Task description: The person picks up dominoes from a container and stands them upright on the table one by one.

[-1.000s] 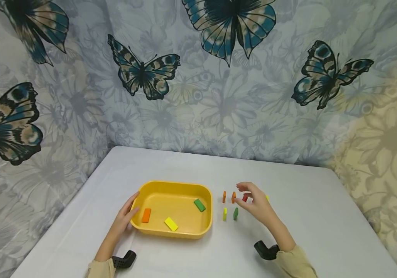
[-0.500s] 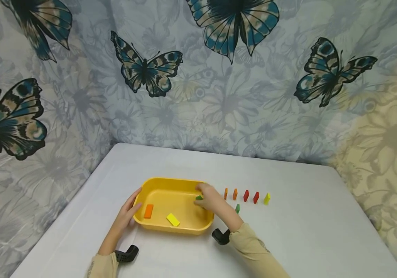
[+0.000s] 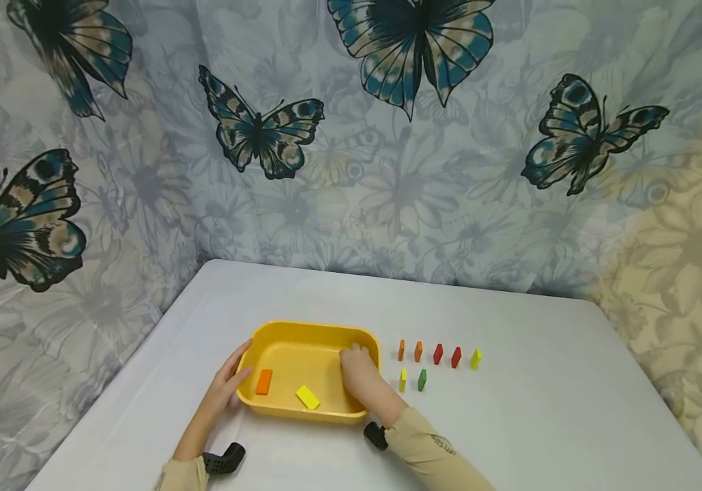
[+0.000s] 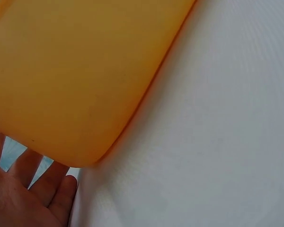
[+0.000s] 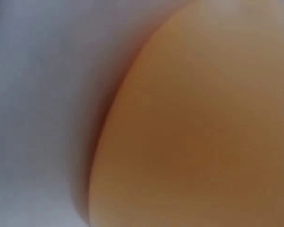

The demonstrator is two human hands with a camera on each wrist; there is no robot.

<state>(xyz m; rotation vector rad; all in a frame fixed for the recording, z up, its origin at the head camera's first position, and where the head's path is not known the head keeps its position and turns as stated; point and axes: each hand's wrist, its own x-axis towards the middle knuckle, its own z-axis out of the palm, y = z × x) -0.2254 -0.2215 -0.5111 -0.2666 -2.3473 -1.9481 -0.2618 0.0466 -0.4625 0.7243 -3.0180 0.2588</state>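
Yellow tray (image 3: 277,329) on the worktop (image 3: 541,409) — right hand (image 3: 359,372) reaches inside it, grip hidden; left hand (image 3: 228,385), fingers straight, steadies its left wall.

No readable text, labels or numbers; sleeve (image 3: 433,447) emblem too small.

Head view high above; wrist views against yellow tray (image 3: 316,332).

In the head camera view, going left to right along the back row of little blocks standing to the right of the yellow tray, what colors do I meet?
Orange block → second orange block → red block → second red block → yellow block.
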